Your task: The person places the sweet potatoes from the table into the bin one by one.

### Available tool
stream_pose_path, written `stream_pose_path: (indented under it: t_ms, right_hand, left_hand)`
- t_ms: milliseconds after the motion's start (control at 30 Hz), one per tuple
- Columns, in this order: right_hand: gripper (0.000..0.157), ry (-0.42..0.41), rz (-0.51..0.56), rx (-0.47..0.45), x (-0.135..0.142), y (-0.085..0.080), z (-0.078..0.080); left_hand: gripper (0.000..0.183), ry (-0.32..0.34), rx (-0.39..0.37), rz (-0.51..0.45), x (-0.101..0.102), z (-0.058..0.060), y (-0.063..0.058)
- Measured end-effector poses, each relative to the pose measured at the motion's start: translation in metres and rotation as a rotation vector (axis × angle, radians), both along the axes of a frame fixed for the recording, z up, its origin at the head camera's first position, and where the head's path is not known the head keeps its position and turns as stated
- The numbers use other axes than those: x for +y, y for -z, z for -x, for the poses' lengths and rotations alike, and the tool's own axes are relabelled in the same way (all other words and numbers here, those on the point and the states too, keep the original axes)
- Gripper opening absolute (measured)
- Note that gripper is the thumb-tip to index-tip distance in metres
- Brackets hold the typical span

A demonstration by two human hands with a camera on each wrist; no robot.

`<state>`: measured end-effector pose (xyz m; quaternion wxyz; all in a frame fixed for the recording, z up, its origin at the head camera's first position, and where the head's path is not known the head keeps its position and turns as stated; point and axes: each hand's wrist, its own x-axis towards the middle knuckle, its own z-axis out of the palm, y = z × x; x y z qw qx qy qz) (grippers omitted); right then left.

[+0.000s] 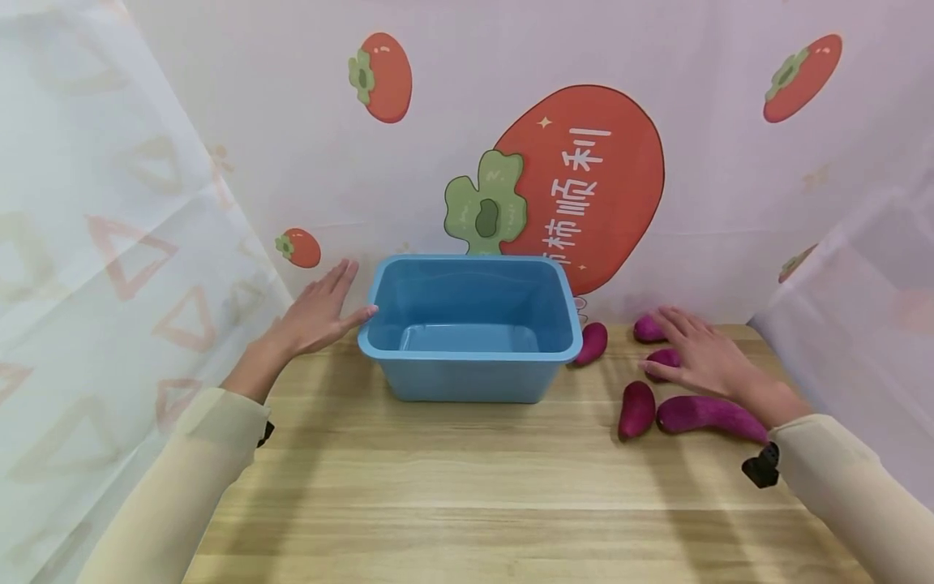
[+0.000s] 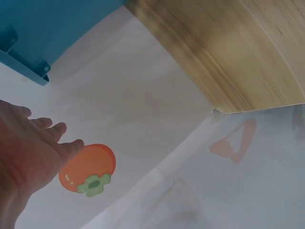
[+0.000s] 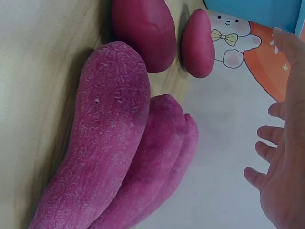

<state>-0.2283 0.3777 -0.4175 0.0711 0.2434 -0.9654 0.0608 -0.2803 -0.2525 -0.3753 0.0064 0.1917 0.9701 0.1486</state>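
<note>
A blue plastic basin (image 1: 470, 380) stands on the wooden table against the back cloth, and its inside shows nothing in it. My left hand (image 1: 315, 315) is spread at the basin's left side, thumb tip right at the rim. To the right lie several purple sweet potatoes. My right hand (image 1: 704, 361), fingers extended and holding nothing, hovers over this group, partly hiding two of them. Nearest me are a long curved sweet potato (image 1: 711, 415) and a short sweet potato (image 1: 637, 410). Another sweet potato (image 1: 593, 344) lies beside the basin's right wall.
White cloth with printed persimmons (image 1: 591, 186) hangs behind the table, and more cloth (image 1: 109, 268) closes in the left and right sides. Bare wooden tabletop (image 1: 467, 487) stretches in front of the basin.
</note>
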Motion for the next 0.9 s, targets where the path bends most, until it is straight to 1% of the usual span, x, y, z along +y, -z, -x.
stream_pose_path:
  t_ms: [100, 267, 333, 500, 633, 900]
  right_hand:
    - [0.092, -0.019, 0.008, -0.008, -0.001, 0.003, 0.000]
    - [0.092, -0.021, 0.028, -0.072, -0.003, 0.008, -0.003]
    - [0.092, -0.029, 0.024, -0.080, -0.003, 0.012, -0.004]
    - [0.093, -0.061, 0.034, -0.049, -0.005, 0.021, -0.006]
    - [0.093, -0.075, 0.046, -0.040, -0.007, 0.024, -0.010]
    - [0.100, -0.037, 0.013, -0.098, -0.011, 0.024, -0.021]
  left_hand:
    - [0.100, 0.007, 0.004, -0.008, 0.002, 0.001, 0.002]
    - [0.101, 0.008, 0.001, -0.024, 0.006, 0.004, 0.006]
    - [0.101, 0.005, -0.001, -0.031, 0.008, 0.004, 0.007]
    - [0.098, 0.003, -0.002, -0.031, 0.012, 0.005, 0.009]
    - [0.096, 0.012, -0.005, -0.027, 0.014, 0.005, 0.010]
    - [0.096, 0.018, -0.011, -0.040, 0.018, 0.006, 0.014]
